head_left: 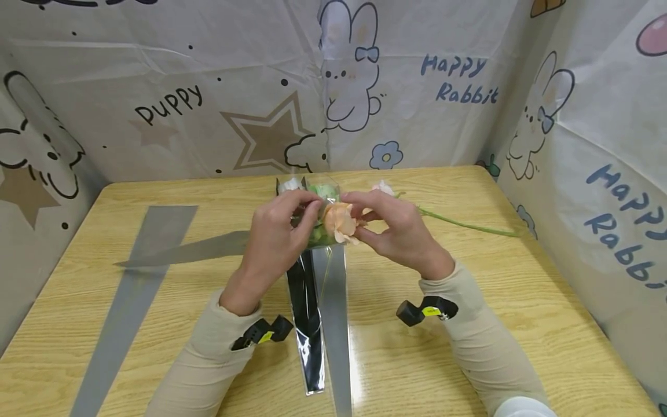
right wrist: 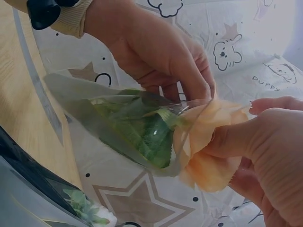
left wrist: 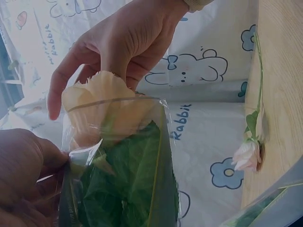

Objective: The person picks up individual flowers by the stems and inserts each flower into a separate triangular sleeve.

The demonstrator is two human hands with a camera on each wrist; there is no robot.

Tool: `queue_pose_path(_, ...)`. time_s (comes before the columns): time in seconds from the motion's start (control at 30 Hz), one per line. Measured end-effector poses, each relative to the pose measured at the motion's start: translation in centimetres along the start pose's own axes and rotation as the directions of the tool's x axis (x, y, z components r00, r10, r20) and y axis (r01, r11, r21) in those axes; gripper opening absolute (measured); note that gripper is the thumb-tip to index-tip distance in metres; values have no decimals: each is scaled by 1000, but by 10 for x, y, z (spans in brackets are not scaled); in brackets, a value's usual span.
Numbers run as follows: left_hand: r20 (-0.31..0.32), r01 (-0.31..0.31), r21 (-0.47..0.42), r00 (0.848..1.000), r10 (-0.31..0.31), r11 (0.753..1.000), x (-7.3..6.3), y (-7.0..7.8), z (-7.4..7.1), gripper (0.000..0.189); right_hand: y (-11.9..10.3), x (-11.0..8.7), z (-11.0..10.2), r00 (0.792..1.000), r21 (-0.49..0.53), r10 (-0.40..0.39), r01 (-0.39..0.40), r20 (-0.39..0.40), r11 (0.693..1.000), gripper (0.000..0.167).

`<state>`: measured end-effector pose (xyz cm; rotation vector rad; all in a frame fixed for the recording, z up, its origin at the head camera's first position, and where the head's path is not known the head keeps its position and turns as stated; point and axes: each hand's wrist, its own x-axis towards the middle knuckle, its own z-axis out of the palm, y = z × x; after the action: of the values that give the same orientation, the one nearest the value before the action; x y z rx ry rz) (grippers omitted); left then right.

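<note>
My left hand [head_left: 278, 237] pinches the rim of a clear-fronted grey flower sleeve [right wrist: 90, 101], whose narrow tail points left above the table. Inside it sit green leaves [left wrist: 123, 175] and a peach rose [head_left: 341, 222], its head sticking out at the sleeve's mouth. My right hand [head_left: 398, 229] holds the rose head, thumb on the petals, as the right wrist view shows. Under the hands lie a black sleeve [head_left: 304, 301] and another grey sleeve [head_left: 336, 324]; a white bloom [head_left: 290, 185] shows at the top of the black one. The held rose's stem is mostly hidden.
A pale pink rose [left wrist: 247, 155] with a long green stem [head_left: 469, 226] lies on the table behind the right hand. A flat grey sleeve [head_left: 125, 307] stretches over the left of the wooden table [head_left: 406, 359]. Printed cloth [head_left: 182, 133] stands round the back and sides.
</note>
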<state>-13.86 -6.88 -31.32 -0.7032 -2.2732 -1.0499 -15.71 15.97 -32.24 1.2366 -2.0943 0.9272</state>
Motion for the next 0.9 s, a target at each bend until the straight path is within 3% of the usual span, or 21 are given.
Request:
queue_pose_path(0.33, -7, -13, -1, 1000, 13, 1000, -1, 3, 2, 14, 0, 1, 10, 1000, 24, -31, 31, -3, 999, 55)
queue_pose_path(0.9, -5, -46, 32, 999, 46, 998, -3, 3, 6, 15, -4, 0, 18, 999, 10, 11, -11, 42, 1000, 61)
